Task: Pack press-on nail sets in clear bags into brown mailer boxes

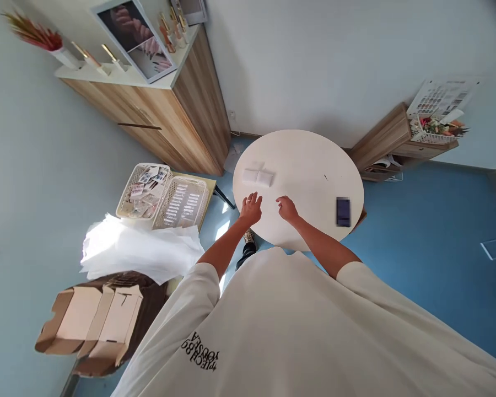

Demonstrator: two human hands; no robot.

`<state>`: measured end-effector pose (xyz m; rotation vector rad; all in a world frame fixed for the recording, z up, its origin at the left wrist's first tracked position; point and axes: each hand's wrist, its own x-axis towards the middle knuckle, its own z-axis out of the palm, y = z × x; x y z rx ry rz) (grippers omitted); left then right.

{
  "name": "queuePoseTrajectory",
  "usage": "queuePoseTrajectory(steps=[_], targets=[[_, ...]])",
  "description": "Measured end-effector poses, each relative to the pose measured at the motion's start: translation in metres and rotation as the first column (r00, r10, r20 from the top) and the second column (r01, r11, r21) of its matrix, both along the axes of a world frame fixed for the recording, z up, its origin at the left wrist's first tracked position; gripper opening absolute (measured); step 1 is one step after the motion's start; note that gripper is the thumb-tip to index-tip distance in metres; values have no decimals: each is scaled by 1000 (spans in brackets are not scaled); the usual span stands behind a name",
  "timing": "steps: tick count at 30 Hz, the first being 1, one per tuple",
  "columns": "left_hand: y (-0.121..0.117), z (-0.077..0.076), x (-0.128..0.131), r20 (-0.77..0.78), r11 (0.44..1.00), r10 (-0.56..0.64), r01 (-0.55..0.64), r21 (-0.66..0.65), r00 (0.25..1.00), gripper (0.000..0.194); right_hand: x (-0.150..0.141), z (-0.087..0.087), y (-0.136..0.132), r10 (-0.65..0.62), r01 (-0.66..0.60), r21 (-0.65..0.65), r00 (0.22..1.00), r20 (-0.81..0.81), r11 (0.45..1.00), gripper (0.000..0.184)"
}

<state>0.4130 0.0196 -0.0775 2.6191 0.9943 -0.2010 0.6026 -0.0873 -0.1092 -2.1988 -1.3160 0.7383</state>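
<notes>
My left hand [252,208] is over the near left part of the round white table [301,154], palm down with its fingers apart and nothing in it. A ring shows on one finger. Just beyond it lie small white rectangular packets, one on the left [250,176] and one on the right [265,178], side by side, with another pale, flat piece behind them. My right hand [288,210] is to the right, above the table, its fingers loosely bent and apart. No object shows in it, and it touches no packet.
A blurred dark rectangle [343,212] lies at the table's right edge. To the left stand two white baskets, one with cards and packets [122,201], one with small clear pieces [204,201]. White sheets [140,245] and an open cardboard box [82,311] are nearer. A wooden cabinet [202,99] stands behind.
</notes>
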Motion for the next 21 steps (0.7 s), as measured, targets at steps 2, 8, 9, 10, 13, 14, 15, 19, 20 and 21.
queuePoseTrajectory(steps=[2,8,9,10,13,14,15,19,20,21], targets=[[-28,4,-16,21,999,33,-34,27,999,68,-13,6,-15,124,-124,5,991,59,992,56],[-95,23,-79,28,984,167,-168,55,986,66,-62,25,-45,404,-419,-5,872,277,908,55],[-102,28,-91,22,979,195,-196,54,981,66,-71,28,-47,432,-448,-9,855,287,894,55],[-109,32,-104,17,973,225,-225,53,974,66,-80,31,-48,455,-473,-12,841,292,881,56],[-125,46,-147,15,943,325,-326,62,946,66,-113,40,-45,522,-545,4,804,284,838,57],[-130,50,-162,16,931,359,-359,69,933,65,-126,44,-43,547,-574,15,789,280,819,57],[-134,53,-179,18,917,391,-391,74,920,64,-140,47,-40,574,-603,26,771,276,797,57],[-155,57,-249,33,853,513,-514,90,858,63,-207,60,-29,683,-717,49,680,267,695,53],[-160,57,-267,34,835,542,-542,92,840,62,-225,63,-27,706,-740,47,656,267,671,53],[-166,56,-285,35,816,570,-570,95,821,62,-244,65,-25,726,-761,42,633,269,647,53]])
